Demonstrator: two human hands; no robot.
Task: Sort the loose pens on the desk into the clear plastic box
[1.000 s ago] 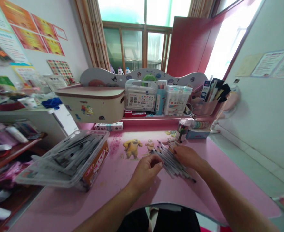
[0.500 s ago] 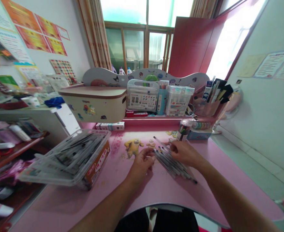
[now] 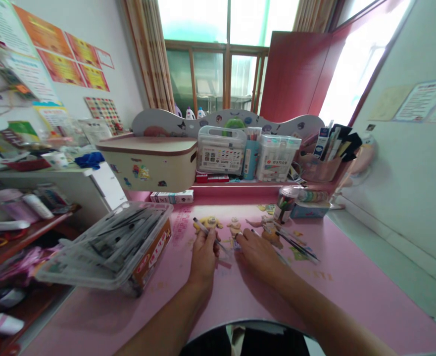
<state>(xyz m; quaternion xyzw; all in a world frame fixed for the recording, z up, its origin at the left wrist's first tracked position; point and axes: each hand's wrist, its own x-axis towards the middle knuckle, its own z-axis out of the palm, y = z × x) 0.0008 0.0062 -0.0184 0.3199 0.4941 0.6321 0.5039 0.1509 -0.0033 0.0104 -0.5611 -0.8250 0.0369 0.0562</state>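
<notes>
My left hand (image 3: 204, 253) rests on the pink desk (image 3: 240, 296) with its fingers closed around a thin pen (image 3: 203, 229) that pokes out toward the upper left. My right hand (image 3: 257, 252) lies just to its right, fingers curled down over the end of a bundle of pens whose tips show by its fingertips. A few more pens (image 3: 295, 243) lie loose on the desk to the right of that hand. A clear plastic box (image 3: 117, 242) full of dark pens stands at the left.
A cream lidded bin (image 3: 151, 160), marker cases (image 3: 221, 153), a pen cup (image 3: 329, 148) and a small jar (image 3: 285, 202) line the back shelf. Cluttered shelves stand at the left, a white wall at the right.
Both hands have slid left across the desk. The left hand now holds a single pen, and the spread bundle under the right hand has been gathered in, leaving a few pens behind.
</notes>
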